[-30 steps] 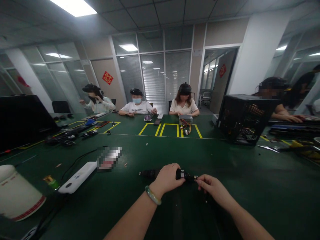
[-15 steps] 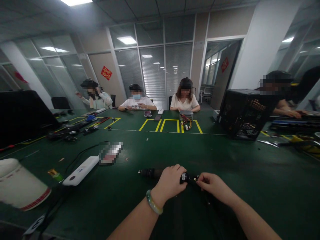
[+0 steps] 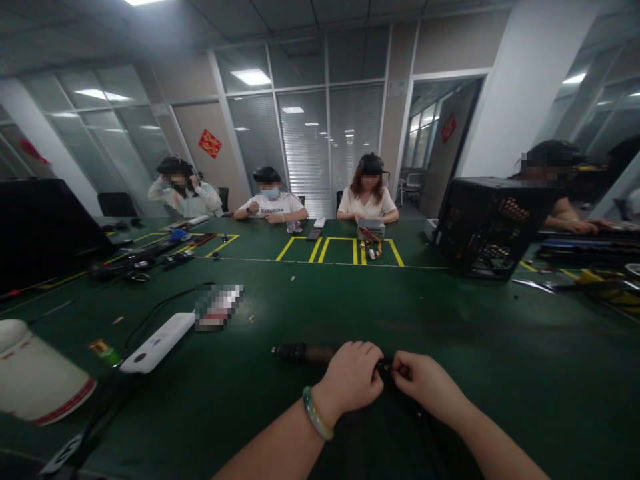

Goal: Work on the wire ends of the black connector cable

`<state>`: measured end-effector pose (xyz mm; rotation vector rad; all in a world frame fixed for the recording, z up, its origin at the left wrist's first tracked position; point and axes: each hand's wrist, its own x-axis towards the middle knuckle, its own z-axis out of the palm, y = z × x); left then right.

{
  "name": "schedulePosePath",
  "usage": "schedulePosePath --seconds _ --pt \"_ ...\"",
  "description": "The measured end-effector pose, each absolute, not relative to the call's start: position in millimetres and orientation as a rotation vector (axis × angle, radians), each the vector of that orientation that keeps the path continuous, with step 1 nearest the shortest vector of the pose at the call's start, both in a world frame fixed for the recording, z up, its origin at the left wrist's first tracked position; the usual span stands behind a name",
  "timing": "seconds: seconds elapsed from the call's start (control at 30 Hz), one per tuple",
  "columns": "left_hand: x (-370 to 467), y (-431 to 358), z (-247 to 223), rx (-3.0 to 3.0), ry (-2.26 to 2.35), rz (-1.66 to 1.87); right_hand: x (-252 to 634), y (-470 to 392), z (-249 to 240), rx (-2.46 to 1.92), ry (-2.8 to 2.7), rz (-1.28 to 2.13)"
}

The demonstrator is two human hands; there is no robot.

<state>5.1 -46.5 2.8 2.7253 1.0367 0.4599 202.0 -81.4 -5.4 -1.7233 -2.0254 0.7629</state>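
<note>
A black electric screwdriver (image 3: 313, 353) lies along the green table in front of me, its metal tip pointing left. My left hand (image 3: 354, 373), with a jade bangle on its wrist, is wrapped over the rear part of the tool and hides that part. At the tool's right end, the fingers of my right hand (image 3: 413, 375) pinch a small dark cable plug (image 3: 386, 367). A black cable (image 3: 419, 413) runs from there down towards me. Whether the plug is seated in the tool cannot be seen.
Left of my hands lie a white power strip (image 3: 159, 341), a pixelated phone-like item (image 3: 219, 308), a small green bottle (image 3: 106, 351) and a white cup (image 3: 40, 373). A black computer case (image 3: 493, 227) stands at right. Several people sit around the table, one behind a power supply unit (image 3: 371, 230).
My left hand has shifted slightly right along the screwdriver, covering its rear end. My right hand stays at the plug, now closer to the left hand.
</note>
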Motion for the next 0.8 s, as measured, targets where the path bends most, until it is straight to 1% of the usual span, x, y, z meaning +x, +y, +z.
schedulePosePath --seconds 0.17,0.4,0.8 --pt "4 -44 -1 2.732 1.008 0.496 198 -81 -5 -1.752 -2.078 0.605" --pt "3 -41 -4 2.812 0.990 0.456 198 -81 -3 -1.717 -2.122 0.549" --pt "-2 -36 1 2.769 0.966 0.439 189 -83 1 -1.712 -2.114 0.599"
